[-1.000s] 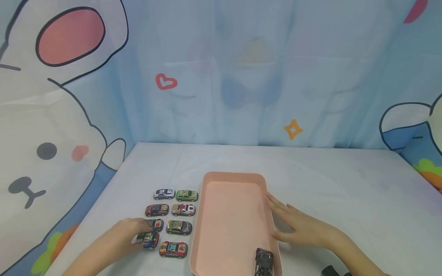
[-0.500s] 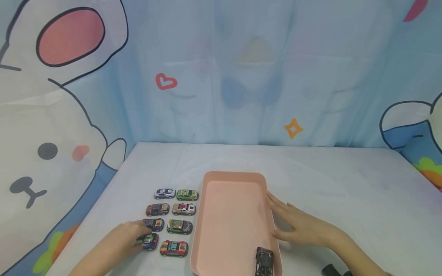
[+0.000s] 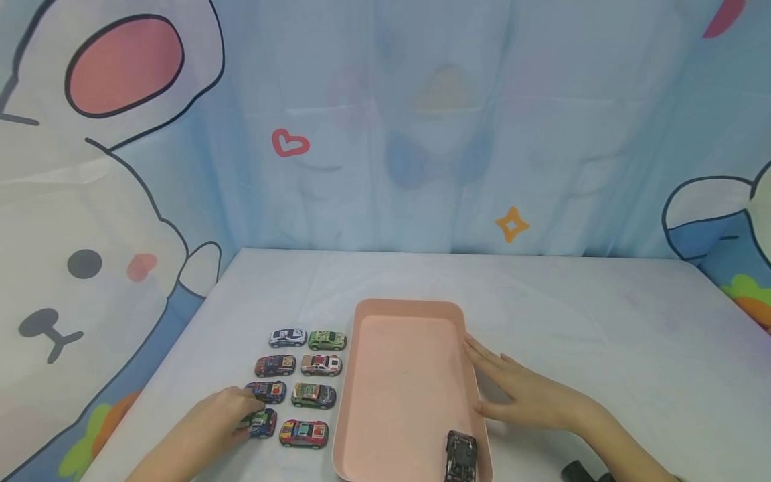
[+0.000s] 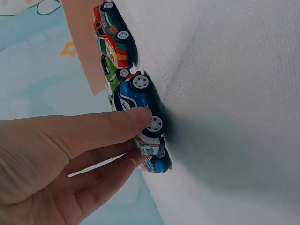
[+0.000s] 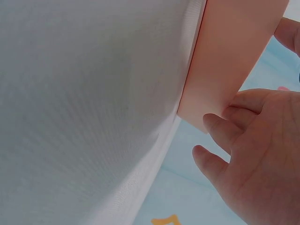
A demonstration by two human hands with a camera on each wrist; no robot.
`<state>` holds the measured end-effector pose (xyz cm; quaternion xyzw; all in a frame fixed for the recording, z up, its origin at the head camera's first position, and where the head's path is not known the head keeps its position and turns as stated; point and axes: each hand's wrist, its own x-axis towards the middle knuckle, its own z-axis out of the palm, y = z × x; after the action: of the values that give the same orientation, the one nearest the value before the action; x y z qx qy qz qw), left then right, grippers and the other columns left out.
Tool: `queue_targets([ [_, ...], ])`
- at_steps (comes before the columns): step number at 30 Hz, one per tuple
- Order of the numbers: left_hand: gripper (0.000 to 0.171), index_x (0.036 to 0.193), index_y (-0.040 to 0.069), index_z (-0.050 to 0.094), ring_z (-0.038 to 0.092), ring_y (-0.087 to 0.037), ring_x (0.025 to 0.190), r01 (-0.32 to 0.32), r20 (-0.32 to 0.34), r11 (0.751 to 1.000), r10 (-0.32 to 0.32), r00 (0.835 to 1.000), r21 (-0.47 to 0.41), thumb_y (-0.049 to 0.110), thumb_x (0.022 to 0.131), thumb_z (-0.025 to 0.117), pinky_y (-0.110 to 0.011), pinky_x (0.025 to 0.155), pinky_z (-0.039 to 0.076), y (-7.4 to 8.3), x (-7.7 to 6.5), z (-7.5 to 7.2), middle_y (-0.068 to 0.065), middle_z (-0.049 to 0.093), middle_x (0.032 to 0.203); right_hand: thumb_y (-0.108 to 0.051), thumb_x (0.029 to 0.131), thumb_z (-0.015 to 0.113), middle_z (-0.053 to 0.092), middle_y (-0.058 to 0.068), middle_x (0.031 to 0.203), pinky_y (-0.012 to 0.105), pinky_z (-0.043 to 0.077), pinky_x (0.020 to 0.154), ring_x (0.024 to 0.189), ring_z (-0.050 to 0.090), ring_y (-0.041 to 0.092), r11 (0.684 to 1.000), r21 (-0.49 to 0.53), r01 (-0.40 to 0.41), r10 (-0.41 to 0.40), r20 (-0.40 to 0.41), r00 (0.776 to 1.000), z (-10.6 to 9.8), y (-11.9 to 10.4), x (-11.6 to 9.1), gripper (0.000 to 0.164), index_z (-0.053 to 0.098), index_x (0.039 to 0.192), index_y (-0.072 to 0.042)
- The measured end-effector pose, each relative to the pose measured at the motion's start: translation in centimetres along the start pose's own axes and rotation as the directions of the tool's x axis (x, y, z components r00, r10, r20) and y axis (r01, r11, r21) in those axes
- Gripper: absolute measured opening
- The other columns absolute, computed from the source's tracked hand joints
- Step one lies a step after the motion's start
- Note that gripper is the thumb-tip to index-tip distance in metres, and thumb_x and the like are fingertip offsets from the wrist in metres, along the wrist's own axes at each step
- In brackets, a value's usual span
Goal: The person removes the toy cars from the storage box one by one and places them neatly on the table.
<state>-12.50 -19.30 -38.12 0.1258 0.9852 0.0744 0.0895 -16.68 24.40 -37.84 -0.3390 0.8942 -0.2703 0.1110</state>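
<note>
My left hand (image 3: 207,418) pinches a blue-and-green toy car (image 3: 261,424) at the near-left end of a group of toy cars. In the left wrist view my thumb lies against the side of this toy car (image 4: 133,97), near a wheel, and my fingers are on its other side. Just beyond it sits a blue-and-orange toy car (image 3: 268,391), and to its right a red-and-yellow toy car (image 3: 304,434). My right hand (image 3: 530,398) has its fingers spread and touches the right edge of the pink tray (image 3: 400,375). A black toy car (image 3: 461,456) lies in the tray's near-right corner.
Farther back on the white table (image 3: 572,301) stand more toy cars, among them a white one (image 3: 288,337), a green one (image 3: 327,340) and a green-and-grey one (image 3: 314,395). A dark object (image 3: 576,472) shows at the bottom edge, by my right forearm. A printed curtain (image 3: 373,201) hangs behind.
My left hand has shifted slightly toward me and the blue-and-green toy car with it, widening the gap to the blue-and-orange car. My right hand and the tray have stayed put.
</note>
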Motion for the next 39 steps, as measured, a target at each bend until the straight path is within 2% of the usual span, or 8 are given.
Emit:
queue_targets([
  [9, 0.026, 0.092, 0.008, 0.07, 0.062, -0.026, 0.093, 0.018, 0.028, 0.999, -0.017, 0.999, -0.045, 0.002, 0.069, 0.08, -0.044, 0.085, 0.049, -0.1, -0.1, -0.1, -0.004, 0.067, 0.09, -0.039, 0.093, 0.056, 0.008, 0.017, 0.153, 0.067, 0.012, 0.101, 0.132, 0.024, 0.041, 1.0, -0.017, 0.012, -0.012, -0.006, 1.0, 0.0, 0.0, -0.1, 0.077, 0.018, 0.147, 0.001],
  [22, 0.031, 0.094, 0.009, 0.069, 0.062, -0.027, 0.093, 0.011, 0.02, 1.0, -0.011, 1.0, -0.016, 0.004, 0.066, 0.082, -0.046, 0.085, 0.049, -0.3, -0.1, -0.1, -0.005, 0.067, 0.093, -0.04, 0.093, 0.056, 0.007, 0.015, 0.154, 0.066, 0.011, 0.102, 0.132, 0.024, 0.04, 1.0, -0.014, 0.002, -0.002, 0.001, 1.0, -0.2, -0.1, -0.2, 0.078, 0.017, 0.148, -0.001],
  [27, 0.038, 0.102, 0.009, 0.069, 0.062, -0.028, 0.095, -0.018, -0.022, 1.0, 0.019, 1.0, 0.019, 0.008, 0.067, 0.083, -0.046, 0.083, 0.05, 0.7, -0.2, -2.2, -0.009, 0.067, 0.101, -0.041, 0.093, 0.055, 0.007, 0.015, 0.154, 0.065, 0.011, 0.103, 0.132, 0.022, 0.041, 1.0, -0.022, -0.001, 0.001, 0.007, 1.0, -0.3, -0.1, 0.0, 0.078, 0.016, 0.148, -0.002],
  [29, 0.038, 0.104, 0.008, 0.069, 0.063, -0.028, 0.095, -0.09, -0.061, 0.996, 0.091, 0.994, 0.021, 0.007, 0.068, 0.082, -0.044, 0.082, 0.051, 1.8, -0.1, -3.7, -0.01, 0.066, 0.102, -0.042, 0.093, 0.055, 0.007, 0.015, 0.154, 0.065, 0.011, 0.103, 0.133, 0.022, 0.041, 1.0, -0.027, -0.002, 0.002, 0.006, 1.0, -0.4, 0.0, 0.1, 0.078, 0.017, 0.148, -0.001],
  [32, 0.038, 0.107, 0.007, 0.068, 0.063, -0.026, 0.095, -0.238, -0.101, 0.97, 0.241, 0.965, 0.043, 0.006, 0.071, 0.08, -0.038, 0.08, 0.053, 4.0, 0.6, -5.7, -0.009, 0.066, 0.105, -0.041, 0.093, 0.055, 0.007, 0.015, 0.154, 0.066, 0.011, 0.102, 0.133, 0.022, 0.041, 1.0, -0.022, -0.004, 0.004, 0.002, 1.0, -0.3, 0.1, 0.1, 0.078, 0.017, 0.148, -0.001],
  [34, 0.038, 0.11, 0.007, 0.067, 0.063, -0.023, 0.096, -0.342, -0.11, 0.938, 0.347, 0.931, 0.064, 0.005, 0.074, 0.078, -0.034, 0.079, 0.053, 5.7, 1.3, -6.8, -0.009, 0.065, 0.107, -0.04, 0.093, 0.056, 0.008, 0.016, 0.154, 0.066, 0.011, 0.102, 0.133, 0.022, 0.041, 1.0, -0.018, -0.004, 0.004, 0.001, 1.0, -0.3, 0.1, 0.1, 0.078, 0.017, 0.148, 0.0],
  [37, 0.039, 0.116, 0.007, 0.065, 0.062, -0.019, 0.098, -0.483, -0.086, 0.87, 0.491, 0.867, 0.1, 0.005, 0.078, 0.075, -0.028, 0.081, 0.052, 8.4, 2.7, -7.5, -0.006, 0.065, 0.111, -0.04, 0.093, 0.056, 0.008, 0.017, 0.153, 0.067, 0.011, 0.102, 0.133, 0.021, 0.041, 1.0, -0.013, 0.0, 0.0, -0.001, 1.0, -0.2, 0.2, 0.0, 0.078, 0.018, 0.147, 0.001],
  [39, 0.041, 0.119, 0.009, 0.063, 0.062, -0.015, 0.1, -0.57, -0.058, 0.811, 0.58, 0.812, 0.134, 0.007, 0.08, 0.073, -0.024, 0.081, 0.051, 10.4, 3.6, -7.4, -0.002, 0.064, 0.114, -0.04, 0.093, 0.056, 0.008, 0.017, 0.153, 0.067, 0.011, 0.101, 0.132, 0.021, 0.042, 1.0, -0.008, -0.003, 0.003, 0.001, 1.0, -0.1, 0.1, 0.0, 0.078, 0.018, 0.147, 0.0],
])
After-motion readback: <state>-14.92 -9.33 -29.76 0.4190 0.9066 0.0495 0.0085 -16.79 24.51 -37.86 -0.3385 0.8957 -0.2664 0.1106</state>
